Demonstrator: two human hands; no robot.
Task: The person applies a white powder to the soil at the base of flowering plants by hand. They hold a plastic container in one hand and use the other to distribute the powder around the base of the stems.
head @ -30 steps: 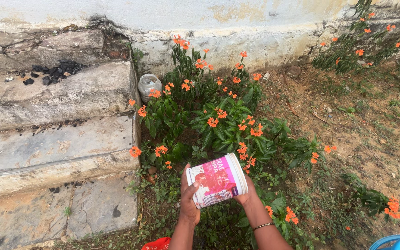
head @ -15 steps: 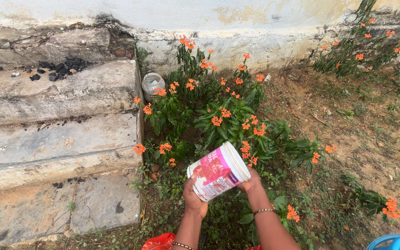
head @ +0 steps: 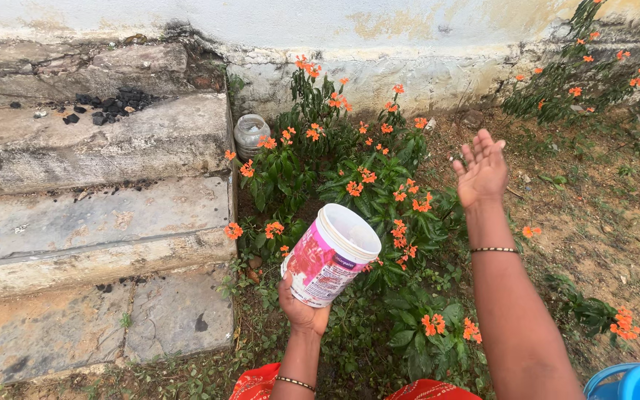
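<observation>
Cupping the tub [head: 329,255] from below, the left hand [head: 301,311] had its fingers closed round the base, the open mouth tilted up and to the right. The tub hung over the near edge of the flower bush [head: 350,178], just right of the stone steps [head: 98,215]. The right hand [head: 481,172] was raised, empty, fingers spread apart, out over the right side of the bush and touching nothing.

The tub looked like thin white plastic with a pink label: light, a little springy in the wall, probably smooth enough to slip if wet. What was inside could not be told. A hold low on the base, as here, seemed steady enough; a second hand on the rim or side wall would likely steady it more.

Leftward, the step edge stood near the tub and left little room. Far off, a wall [head: 409,37] closed the bed, with a clear jar [head: 250,135] at its foot beside the steps. To the right lay open bare soil [head: 601,222], the freest side. A blue bucket [head: 635,384] rim sat at the near right corner, and red cloth [head: 261,387] showed nearest.
</observation>
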